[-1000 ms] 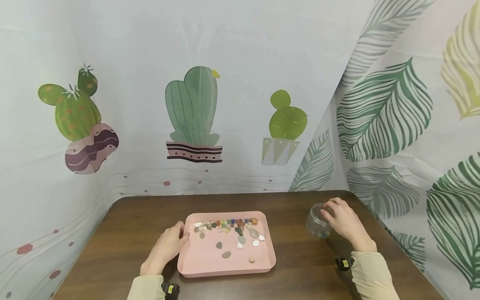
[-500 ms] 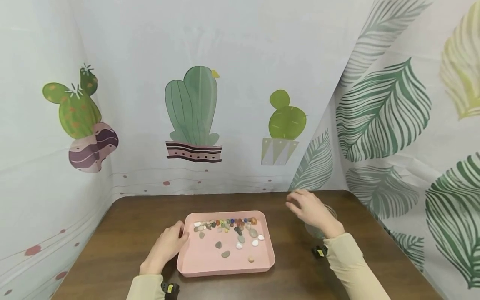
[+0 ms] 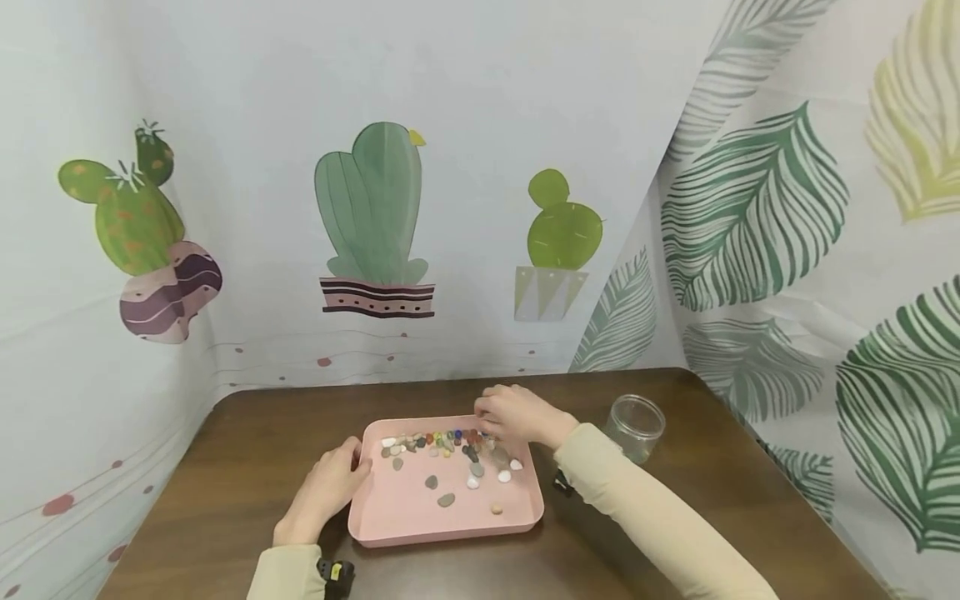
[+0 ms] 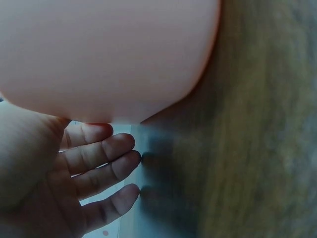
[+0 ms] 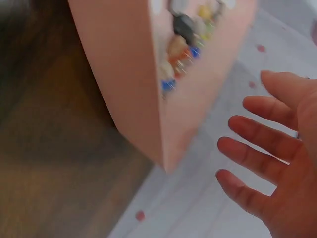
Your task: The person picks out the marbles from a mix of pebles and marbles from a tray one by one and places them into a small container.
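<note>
- White cloth (image 3: 480, 100) with green cactuses (image 3: 371, 200) and big leaves (image 3: 757, 212) hangs behind a brown table (image 3: 247, 458).
- A pink tray (image 3: 401, 510) sits on the table, near the middle.
- Little stones (image 3: 446, 500) and bright beads (image 3: 450, 436) lie in the tray, most of them bunched along its far side.
- The left hand (image 3: 324, 485) is at the tray's left edge, thumb by the rim. Its fingers are loose and a bit apart; I can't tell how hard it touches.
- The right hand (image 3: 519, 415) is up by the tray's far right corner, its fingers spread wide with gaps between them.
- A clear jar (image 3: 634, 435) stands upright to the right of the tray.
- Both arms have pale sleeves (image 3: 652, 512).
</note>
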Action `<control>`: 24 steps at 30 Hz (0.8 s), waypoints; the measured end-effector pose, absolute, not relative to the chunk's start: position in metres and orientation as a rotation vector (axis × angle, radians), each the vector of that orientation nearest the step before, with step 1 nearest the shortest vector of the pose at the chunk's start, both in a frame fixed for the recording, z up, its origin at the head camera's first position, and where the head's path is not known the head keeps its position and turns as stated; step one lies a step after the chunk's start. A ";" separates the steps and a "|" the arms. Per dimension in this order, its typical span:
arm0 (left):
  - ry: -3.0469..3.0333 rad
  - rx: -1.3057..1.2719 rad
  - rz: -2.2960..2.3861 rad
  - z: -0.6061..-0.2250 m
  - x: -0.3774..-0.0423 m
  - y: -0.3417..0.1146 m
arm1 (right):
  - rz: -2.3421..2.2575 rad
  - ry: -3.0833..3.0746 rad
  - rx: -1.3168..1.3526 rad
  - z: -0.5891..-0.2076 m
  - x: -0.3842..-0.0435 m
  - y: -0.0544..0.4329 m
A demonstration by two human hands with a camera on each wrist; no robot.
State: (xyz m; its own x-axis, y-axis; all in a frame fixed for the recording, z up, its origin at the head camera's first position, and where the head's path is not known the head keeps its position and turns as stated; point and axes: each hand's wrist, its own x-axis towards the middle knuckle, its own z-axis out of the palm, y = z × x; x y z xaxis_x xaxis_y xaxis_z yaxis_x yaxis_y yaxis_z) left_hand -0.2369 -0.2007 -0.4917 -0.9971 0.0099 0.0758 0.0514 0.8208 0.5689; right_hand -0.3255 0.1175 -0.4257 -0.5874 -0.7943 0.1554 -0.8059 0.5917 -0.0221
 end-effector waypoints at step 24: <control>-2.938 -0.038 -0.938 -0.491 -0.237 -0.202 | -0.081 -2.816 1.419 -0.442 -0.330 0.044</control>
State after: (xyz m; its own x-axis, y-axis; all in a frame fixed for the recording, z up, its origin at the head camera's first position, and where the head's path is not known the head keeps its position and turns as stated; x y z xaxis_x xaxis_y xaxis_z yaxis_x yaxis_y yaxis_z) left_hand -0.2374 -0.2024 -0.4909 -0.9981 0.0059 0.0617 0.0406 0.8149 0.5782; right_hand -0.3301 0.0438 -0.4416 -0.5953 -0.8027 -0.0342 -0.8034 0.5941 0.0403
